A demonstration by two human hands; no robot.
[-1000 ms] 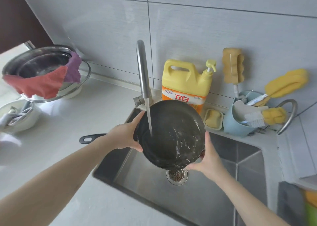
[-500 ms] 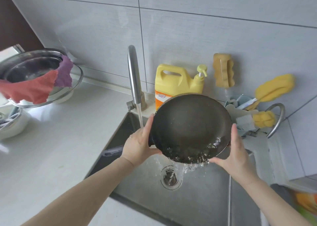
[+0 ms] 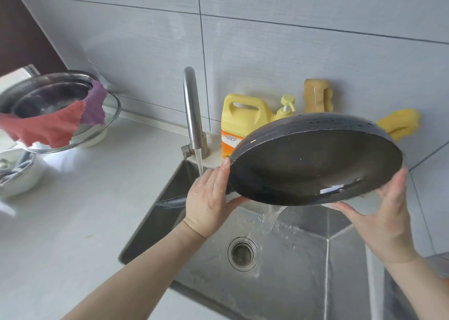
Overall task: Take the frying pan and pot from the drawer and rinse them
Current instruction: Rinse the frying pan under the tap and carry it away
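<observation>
frying pan (image 3: 313,166): tilted above sink (image 3: 303,271), water spilling off rim
left hand (image 3: 211,198): gripping pan's left rim
right hand (image 3: 381,212): gripping pan's right rim

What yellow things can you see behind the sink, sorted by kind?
Detergent jug: 1
Sponges: 2, a tan-yellow one on the wall and a bright yellow one partly hidden behind the frying pan
Total: 3 yellow things in view; the pan may hide more.
</observation>
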